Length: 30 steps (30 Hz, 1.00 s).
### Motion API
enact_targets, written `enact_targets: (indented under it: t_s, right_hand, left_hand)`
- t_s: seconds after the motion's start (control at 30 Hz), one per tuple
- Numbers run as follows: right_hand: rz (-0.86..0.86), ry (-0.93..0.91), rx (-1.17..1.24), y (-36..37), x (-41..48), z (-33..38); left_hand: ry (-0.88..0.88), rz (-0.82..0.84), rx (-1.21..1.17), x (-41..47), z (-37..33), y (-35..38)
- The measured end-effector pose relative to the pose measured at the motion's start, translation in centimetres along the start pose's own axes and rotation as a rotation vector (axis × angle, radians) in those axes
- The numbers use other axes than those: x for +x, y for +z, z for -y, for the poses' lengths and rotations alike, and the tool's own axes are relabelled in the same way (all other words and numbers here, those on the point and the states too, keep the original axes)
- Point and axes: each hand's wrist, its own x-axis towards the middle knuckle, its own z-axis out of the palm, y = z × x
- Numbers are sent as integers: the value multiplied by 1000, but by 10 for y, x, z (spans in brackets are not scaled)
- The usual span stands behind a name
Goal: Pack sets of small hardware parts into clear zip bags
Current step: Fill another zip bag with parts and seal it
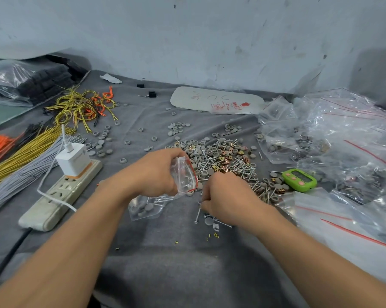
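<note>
**Legible marks.** A white oval board [209,97], lying well beyond the fingers [175,153] of the left hand [156,172], carried faint hand-drawn strokes resembling "U", "C" and "U". Red print [230,106] at the board's right end comprised an apple-like emblem, a numeral "5" and characters too small to read. The green timer [299,180], just right of the right hand [226,196], had a display whose digits were illegible.
</note>
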Motion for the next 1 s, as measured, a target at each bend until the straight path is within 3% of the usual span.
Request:
enact_targets:
  t_s: [0.13,0.33,0.57,0.67,0.73,0.9,1.0]
  right_hand:
    - [-50,-8,3,-4,0,1]
    - [-244,-74,463,-24,8,-2]
    - [-331,-276,483,-4,12,16]
    - [-485,-217,641,-9,9,9]
    - [-523,-167,601,-13,6,3]
    - [-44,-129,289,-4,-5,3]
    - [-26,-142,242,6,-9,14]
  left_hand:
    - [-12,-1,5,-1,2,1]
    - [-5,16,-1,-1,-3,1]
    - [73,81,-146,-5,-2,-2]
    - [47,61,-131,-2,2,-6]
    - [29,50,-126,-1,2,-7]
    - [-28,8,-224,-1,6,-7]
    - [-52,2,-252,-1,7,-4]
